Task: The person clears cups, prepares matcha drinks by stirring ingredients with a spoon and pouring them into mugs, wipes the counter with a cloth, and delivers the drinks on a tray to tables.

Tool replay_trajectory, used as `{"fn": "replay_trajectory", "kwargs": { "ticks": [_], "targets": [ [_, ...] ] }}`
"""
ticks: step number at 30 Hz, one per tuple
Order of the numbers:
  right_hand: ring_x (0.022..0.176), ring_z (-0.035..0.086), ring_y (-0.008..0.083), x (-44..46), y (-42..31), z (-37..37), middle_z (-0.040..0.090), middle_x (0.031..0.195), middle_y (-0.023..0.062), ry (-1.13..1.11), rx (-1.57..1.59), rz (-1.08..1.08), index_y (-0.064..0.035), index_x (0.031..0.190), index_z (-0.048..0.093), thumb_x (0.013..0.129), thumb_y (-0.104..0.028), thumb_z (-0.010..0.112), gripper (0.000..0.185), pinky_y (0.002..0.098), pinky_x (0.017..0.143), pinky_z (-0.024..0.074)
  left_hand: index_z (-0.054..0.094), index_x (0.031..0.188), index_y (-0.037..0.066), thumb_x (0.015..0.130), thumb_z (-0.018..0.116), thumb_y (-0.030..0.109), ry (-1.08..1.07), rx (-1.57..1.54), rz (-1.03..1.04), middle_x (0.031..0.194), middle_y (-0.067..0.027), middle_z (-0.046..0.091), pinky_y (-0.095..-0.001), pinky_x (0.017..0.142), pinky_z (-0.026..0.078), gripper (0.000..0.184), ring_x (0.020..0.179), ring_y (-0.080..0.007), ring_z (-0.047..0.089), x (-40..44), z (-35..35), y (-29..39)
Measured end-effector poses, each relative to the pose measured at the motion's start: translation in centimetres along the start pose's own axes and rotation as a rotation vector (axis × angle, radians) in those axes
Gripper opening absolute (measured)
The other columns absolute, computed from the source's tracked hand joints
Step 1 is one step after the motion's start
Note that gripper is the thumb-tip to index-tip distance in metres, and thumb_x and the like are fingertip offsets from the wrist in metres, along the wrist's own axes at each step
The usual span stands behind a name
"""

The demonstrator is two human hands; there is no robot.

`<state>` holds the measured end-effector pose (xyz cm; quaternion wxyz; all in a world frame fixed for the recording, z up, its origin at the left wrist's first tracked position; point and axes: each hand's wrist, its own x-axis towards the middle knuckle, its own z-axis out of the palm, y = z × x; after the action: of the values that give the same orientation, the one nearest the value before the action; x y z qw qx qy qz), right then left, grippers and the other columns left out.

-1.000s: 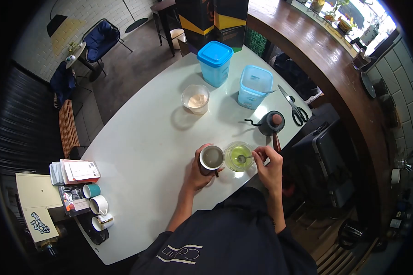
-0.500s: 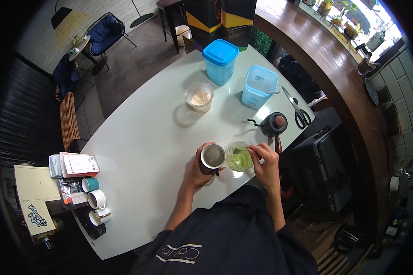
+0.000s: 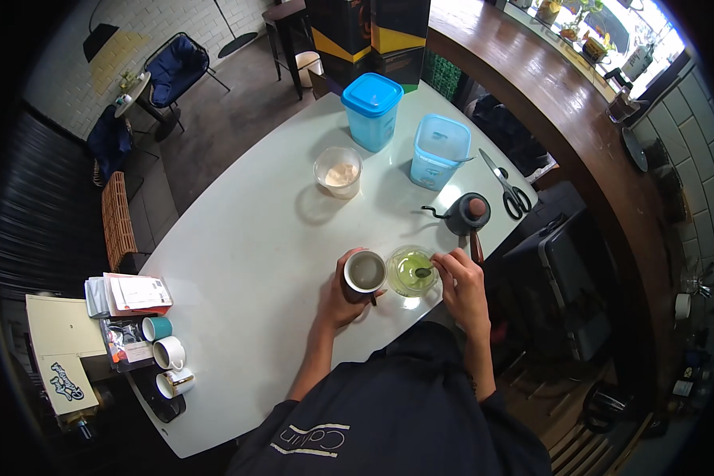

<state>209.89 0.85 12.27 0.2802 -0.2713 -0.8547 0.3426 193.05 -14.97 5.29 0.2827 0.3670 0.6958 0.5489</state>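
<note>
My left hand [image 3: 343, 300] is wrapped round a dark mug [image 3: 366, 272] with a pale inside and a cloudy liquid in it. Close beside the mug stands a clear cup [image 3: 401, 287] of yellow-green liquid. My right hand [image 3: 462, 287] pinches the handle of a spoon [image 3: 424, 273], whose bowl is over or in the green liquid; I cannot tell how deep. Behind them is a dark gooseneck kettle [image 3: 466, 213] with a wooden handle. A clear plastic cup [image 3: 339, 173] holding beige powder sits farther back.
Toward the back are a lidded blue container [image 3: 372, 113], an open blue container [image 3: 439, 155] and scissors [image 3: 509, 190]. Several mugs [image 3: 169, 353] and a stack of papers [image 3: 137, 293] lie along the left edge of the white table [image 3: 238, 238].
The spoon in my right hand has swung from the far left of the green liquid to the right side of the cup. My left hand keeps the mug nearly in place.
</note>
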Motion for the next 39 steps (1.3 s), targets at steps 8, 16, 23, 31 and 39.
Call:
{"fn": "replay_trajectory", "kwargs": {
  "ticks": [8,16,23,31,39],
  "targets": [
    [0.061,0.056,0.0256,-0.1,-0.4,1.0,0.057,0.075,0.013,0.066,0.056,-0.018,0.0014,0.093,0.066,0.086,0.0,0.063,0.008,0.0347,0.056,0.0425,0.035,0.137,0.009,0.067,0.088,0.015,-0.021,0.029,0.015,0.126,-0.0088,0.055,-0.0352,0.097,0.046,0.088,0.116,-0.0222,0.055,0.0,-0.1,-0.6],
    [0.061,0.056,0.0222,-0.4,-0.9,0.1,0.056,0.074,0.0123,0.024,0.059,0.089,0.0039,0.092,0.066,0.086,-0.001,0.062,0.008,0.0326,0.058,0.0437,0.032,0.139,0.008,0.068,0.087,0.018,-0.038,0.03,-0.05,0.125,-0.0078,0.055,-0.0346,0.097,0.045,0.091,0.116,-0.0201,0.055,-0.2,-0.2,-0.3],
    [0.06,0.054,0.0195,-1.2,0.0,0.4,0.054,0.073,0.0105,0.054,0.057,0.082,0.0026,0.095,0.066,0.085,-0.002,0.065,0.011,0.0306,0.058,0.0442,0.035,0.138,0.01,0.068,0.087,0.013,-0.029,-0.012,-0.009,0.124,-0.0082,0.055,-0.035,0.095,0.047,0.086,0.115,-0.021,0.056,-0.1,-0.1,0.4],
    [0.069,0.057,0.0216,-1.9,1.1,1.4,0.054,0.081,0.0124,0.132,0.018,0.131,-0.0026,0.111,0.066,0.085,-0.003,0.064,0.026,0.0336,0.063,0.0456,0.037,0.136,0.011,0.068,0.087,0.013,-0.015,0.002,0.01,0.124,-0.0089,0.056,-0.0358,0.094,0.049,0.085,0.114,-0.0227,0.057,-0.1,0.0,-0.8],
    [0.075,0.056,0.0243,-2.2,2.4,2.8,0.054,0.085,0.0145,0.19,0.004,0.122,-0.0007,0.117,0.063,0.085,-0.005,0.065,0.033,0.0364,0.069,0.0457,0.036,0.138,0.012,0.069,0.087,0.015,-0.012,0.029,0.01,0.122,-0.0092,0.057,-0.0359,0.092,0.049,0.086,0.112,-0.0242,0.059,-0.2,0.0,-0.4]
  ]
}}
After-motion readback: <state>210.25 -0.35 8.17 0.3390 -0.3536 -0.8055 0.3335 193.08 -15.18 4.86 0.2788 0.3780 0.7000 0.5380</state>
